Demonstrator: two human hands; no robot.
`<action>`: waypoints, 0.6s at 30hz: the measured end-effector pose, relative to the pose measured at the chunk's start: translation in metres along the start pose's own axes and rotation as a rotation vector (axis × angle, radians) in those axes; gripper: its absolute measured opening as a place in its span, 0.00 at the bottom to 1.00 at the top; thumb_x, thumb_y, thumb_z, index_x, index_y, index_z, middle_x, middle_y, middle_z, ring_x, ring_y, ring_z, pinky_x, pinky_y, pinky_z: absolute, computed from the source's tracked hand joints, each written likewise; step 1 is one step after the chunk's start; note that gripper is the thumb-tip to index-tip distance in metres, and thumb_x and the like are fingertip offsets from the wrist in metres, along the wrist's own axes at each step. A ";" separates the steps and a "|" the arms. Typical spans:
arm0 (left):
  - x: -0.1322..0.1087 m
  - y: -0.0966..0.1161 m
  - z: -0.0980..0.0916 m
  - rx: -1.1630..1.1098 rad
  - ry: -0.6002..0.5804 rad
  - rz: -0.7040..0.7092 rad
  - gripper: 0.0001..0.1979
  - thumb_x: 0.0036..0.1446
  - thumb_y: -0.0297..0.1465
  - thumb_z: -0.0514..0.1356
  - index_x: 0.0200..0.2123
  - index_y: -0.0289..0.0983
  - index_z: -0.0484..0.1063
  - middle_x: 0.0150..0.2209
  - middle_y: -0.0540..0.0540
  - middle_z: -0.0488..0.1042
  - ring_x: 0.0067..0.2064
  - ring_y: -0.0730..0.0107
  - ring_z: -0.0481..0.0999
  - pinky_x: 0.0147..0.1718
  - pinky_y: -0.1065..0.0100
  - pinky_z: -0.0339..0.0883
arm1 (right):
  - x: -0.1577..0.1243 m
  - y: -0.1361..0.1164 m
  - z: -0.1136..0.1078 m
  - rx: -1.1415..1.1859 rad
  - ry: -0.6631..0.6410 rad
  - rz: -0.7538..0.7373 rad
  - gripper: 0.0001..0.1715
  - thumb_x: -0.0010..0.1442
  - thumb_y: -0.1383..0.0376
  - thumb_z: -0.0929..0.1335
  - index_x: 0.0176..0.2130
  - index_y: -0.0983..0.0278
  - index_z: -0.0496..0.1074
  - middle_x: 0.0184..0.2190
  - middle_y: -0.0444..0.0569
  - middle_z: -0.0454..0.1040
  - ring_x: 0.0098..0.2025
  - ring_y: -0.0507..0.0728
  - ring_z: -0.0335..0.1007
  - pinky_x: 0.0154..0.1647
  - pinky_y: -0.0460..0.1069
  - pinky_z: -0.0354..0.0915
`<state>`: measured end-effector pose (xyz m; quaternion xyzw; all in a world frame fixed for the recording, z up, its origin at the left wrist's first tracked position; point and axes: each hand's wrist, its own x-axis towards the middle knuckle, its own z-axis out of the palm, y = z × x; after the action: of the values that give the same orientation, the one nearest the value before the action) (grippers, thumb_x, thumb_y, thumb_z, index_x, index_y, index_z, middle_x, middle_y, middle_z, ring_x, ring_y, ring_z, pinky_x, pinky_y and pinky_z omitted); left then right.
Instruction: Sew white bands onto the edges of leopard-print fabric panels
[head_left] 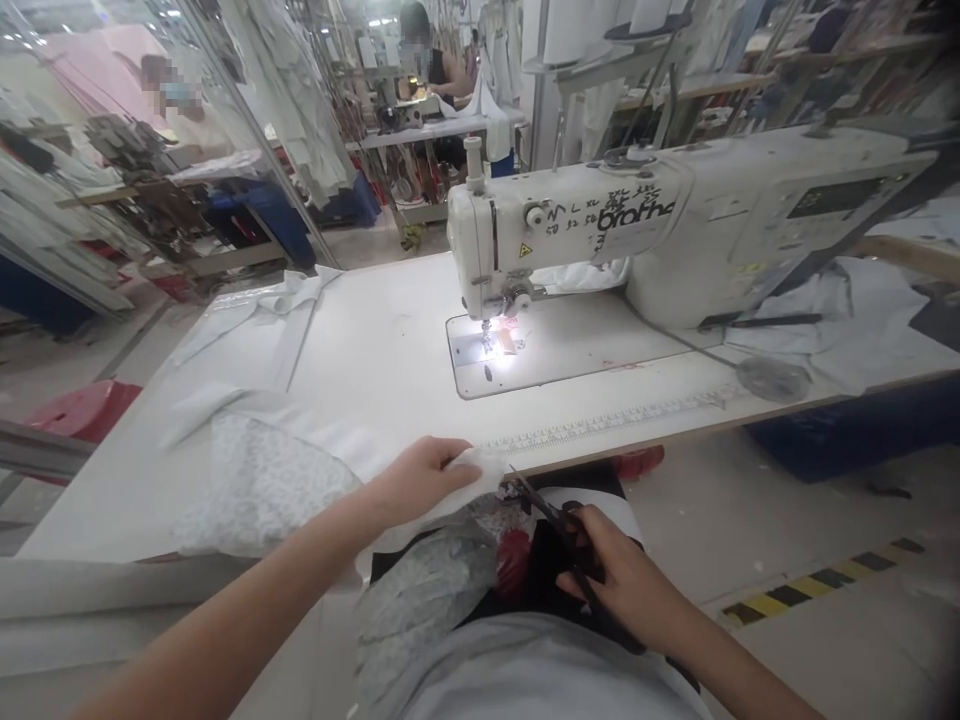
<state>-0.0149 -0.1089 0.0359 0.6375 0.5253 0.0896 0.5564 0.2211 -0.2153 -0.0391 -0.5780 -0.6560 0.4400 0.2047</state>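
My left hand (431, 478) pinches the edge of a white fabric piece (484, 475) at the front edge of the table. Part of that fabric, with a grey lace-like pattern (270, 475), spreads to the left over the tabletop and hangs toward my lap. In my right hand (615, 565) is a pair of dark scissors (551, 510), my fingers through the handles. The blade tips point up and left, close to the fabric edge by my left fingers. Whether the blades touch the cloth I cannot tell.
A white sewing machine (555, 230) stands behind my hands, its lamp lighting the needle plate (472, 380). A measuring tape (600, 425) runs along the table edge. More white cloth (840, 320) lies right, and folded pieces (262, 310) lie back left. Two people work at machines further back.
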 end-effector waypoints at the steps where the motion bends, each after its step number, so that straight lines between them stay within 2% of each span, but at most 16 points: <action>1: -0.003 -0.001 0.002 -0.074 -0.001 -0.011 0.17 0.50 0.44 0.57 0.34 0.37 0.74 0.31 0.47 0.75 0.32 0.65 0.72 0.30 0.69 0.63 | 0.001 -0.002 0.000 0.002 -0.001 -0.005 0.15 0.51 0.64 0.67 0.39 0.61 0.59 0.38 0.48 0.65 0.40 0.59 0.63 0.39 0.52 0.62; 4: -0.009 -0.004 0.009 -0.207 0.009 -0.025 0.17 0.49 0.43 0.59 0.35 0.37 0.75 0.33 0.46 0.76 0.35 0.63 0.74 0.34 0.67 0.65 | 0.004 -0.010 -0.001 0.005 0.005 -0.040 0.16 0.50 0.65 0.68 0.39 0.61 0.59 0.39 0.48 0.65 0.40 0.59 0.62 0.39 0.52 0.62; 7: -0.012 -0.006 0.016 -0.254 0.007 -0.026 0.16 0.50 0.42 0.60 0.36 0.37 0.75 0.35 0.46 0.77 0.36 0.64 0.74 0.36 0.67 0.66 | 0.008 -0.019 0.000 0.004 0.022 -0.090 0.16 0.49 0.66 0.68 0.38 0.61 0.59 0.39 0.47 0.64 0.40 0.58 0.62 0.39 0.51 0.61; 10: -0.014 -0.007 0.020 -0.270 -0.003 -0.018 0.16 0.51 0.42 0.59 0.37 0.37 0.76 0.36 0.46 0.77 0.36 0.65 0.74 0.35 0.68 0.66 | 0.011 -0.026 0.003 -0.015 0.043 -0.109 0.15 0.48 0.67 0.69 0.33 0.61 0.58 0.36 0.45 0.63 0.37 0.56 0.62 0.35 0.49 0.60; 13: -0.015 -0.011 0.023 -0.279 -0.017 -0.016 0.16 0.50 0.43 0.60 0.34 0.36 0.76 0.34 0.45 0.77 0.35 0.65 0.74 0.35 0.68 0.65 | 0.009 -0.024 0.007 -0.056 0.052 -0.087 0.17 0.47 0.66 0.69 0.27 0.60 0.54 0.29 0.42 0.62 0.30 0.54 0.59 0.29 0.47 0.56; 18: -0.018 -0.018 0.030 -0.337 -0.051 -0.085 0.16 0.48 0.42 0.61 0.35 0.36 0.77 0.34 0.45 0.77 0.36 0.61 0.75 0.37 0.65 0.66 | -0.002 -0.009 0.013 -0.089 -0.066 0.002 0.18 0.51 0.62 0.68 0.22 0.61 0.53 0.22 0.40 0.60 0.25 0.53 0.57 0.24 0.46 0.50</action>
<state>-0.0115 -0.1440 0.0192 0.5145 0.5152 0.1364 0.6718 0.2066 -0.2213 -0.0384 -0.5725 -0.6807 0.4293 0.1565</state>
